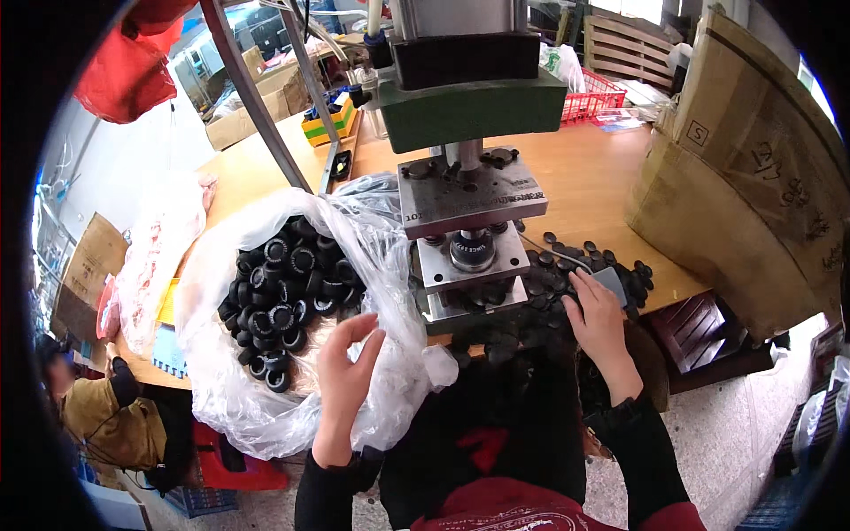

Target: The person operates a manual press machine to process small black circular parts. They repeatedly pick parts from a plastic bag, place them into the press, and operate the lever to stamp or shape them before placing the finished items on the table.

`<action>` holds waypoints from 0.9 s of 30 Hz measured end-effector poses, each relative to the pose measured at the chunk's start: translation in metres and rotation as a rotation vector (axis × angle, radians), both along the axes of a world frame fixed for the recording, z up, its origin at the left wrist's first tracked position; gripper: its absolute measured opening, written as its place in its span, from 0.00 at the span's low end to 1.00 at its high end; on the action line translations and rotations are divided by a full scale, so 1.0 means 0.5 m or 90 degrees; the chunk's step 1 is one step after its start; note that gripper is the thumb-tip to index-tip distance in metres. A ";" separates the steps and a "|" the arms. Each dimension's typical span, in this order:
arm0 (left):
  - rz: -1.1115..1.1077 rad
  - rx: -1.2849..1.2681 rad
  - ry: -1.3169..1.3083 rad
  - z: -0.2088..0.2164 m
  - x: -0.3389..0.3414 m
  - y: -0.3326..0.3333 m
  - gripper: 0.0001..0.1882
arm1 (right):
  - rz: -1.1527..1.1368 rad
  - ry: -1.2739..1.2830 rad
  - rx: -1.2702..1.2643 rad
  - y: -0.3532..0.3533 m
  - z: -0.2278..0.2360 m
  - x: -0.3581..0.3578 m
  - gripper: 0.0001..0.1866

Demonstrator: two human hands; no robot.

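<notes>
My left hand [347, 376] is over the near edge of a clear plastic bag [403, 327], thumb and fingers apart with nothing between them. Inside the bag lies a heap of black ring-rimmed caps or small wheels [283, 301]. A similar round black part [472, 250] sits in the steel die [434, 270] of a press, under its upper plate [474, 196]. My right hand [602, 332] has its fingers stretched out beside a small grey box [609, 285]; whether they touch it I cannot tell. Flat black discs [542, 283] are piled around the die's right side.
The press's green head [474, 115] hangs above the die. A tall cardboard box [735, 177] stands at the right of the wooden table [593, 186]. Metal frame bars [257, 97] rise at the left. Another person [111, 416] is at the far left.
</notes>
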State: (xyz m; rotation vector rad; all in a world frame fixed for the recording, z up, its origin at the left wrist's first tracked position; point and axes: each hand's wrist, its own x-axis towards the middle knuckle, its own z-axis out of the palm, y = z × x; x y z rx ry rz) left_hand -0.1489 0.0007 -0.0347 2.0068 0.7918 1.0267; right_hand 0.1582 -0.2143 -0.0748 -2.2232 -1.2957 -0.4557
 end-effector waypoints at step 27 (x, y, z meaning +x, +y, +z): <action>0.000 0.101 0.059 0.059 -0.026 -0.003 0.12 | -0.132 -0.051 0.042 -0.029 0.000 0.003 0.18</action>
